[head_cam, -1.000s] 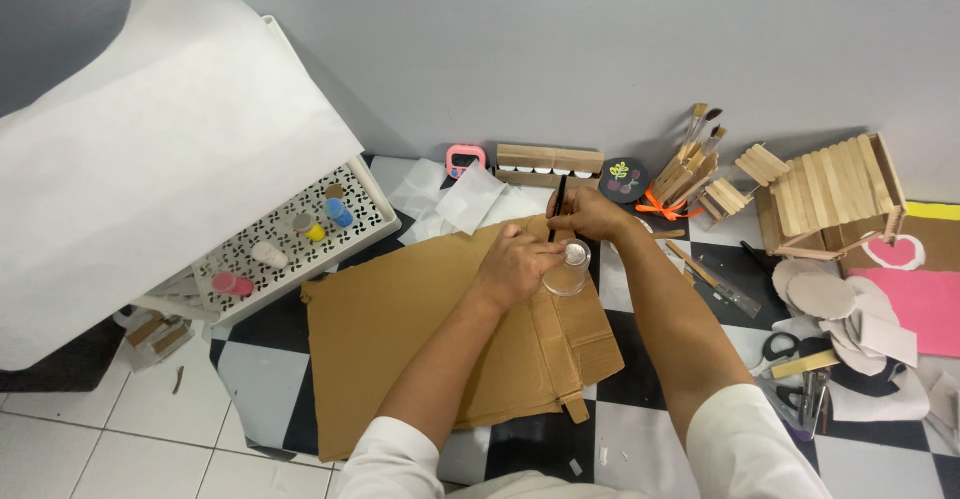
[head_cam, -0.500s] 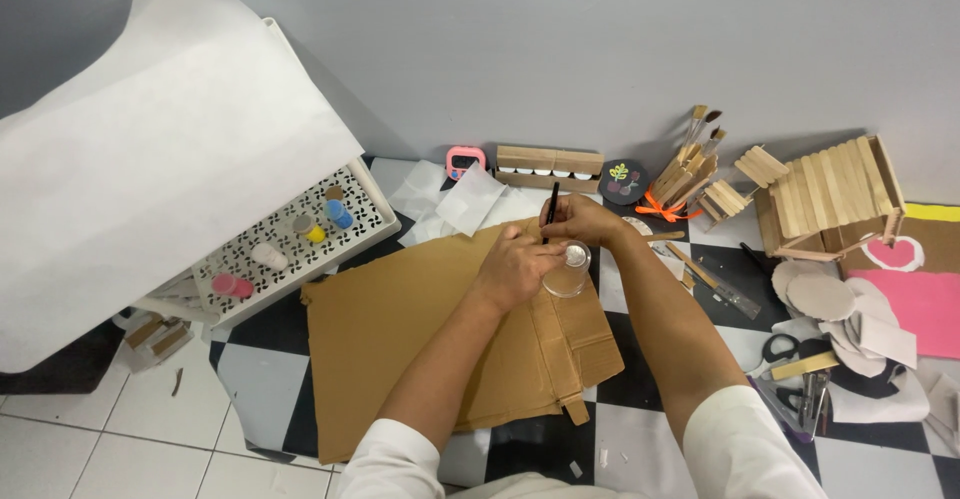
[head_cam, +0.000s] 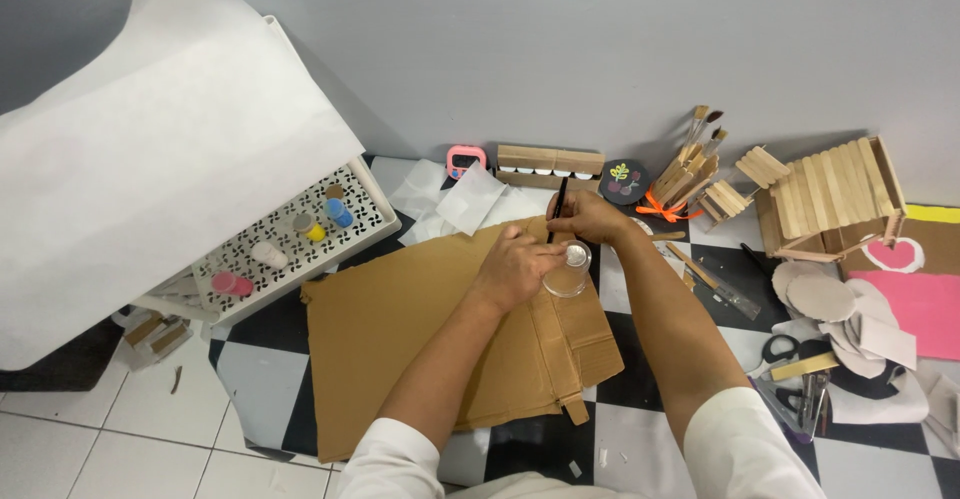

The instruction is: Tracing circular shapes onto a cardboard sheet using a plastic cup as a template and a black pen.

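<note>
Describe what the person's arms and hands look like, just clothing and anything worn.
Both arms are bare from the hands up past the elbows. White short sleeves show at the bottom edge, one on each upper arm. The left hand and right hand wear no gloves; no watch, ring or bracelet is visible from this view.

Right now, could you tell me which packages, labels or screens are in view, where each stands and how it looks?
Small timer: against the wall, left of the wooden box; pink casing, dark screen.
Round disc: against the wall, right of that box; black with a green leaf design.
Flattened carton: on the floor under both hands; plain brown cardboard.
</note>
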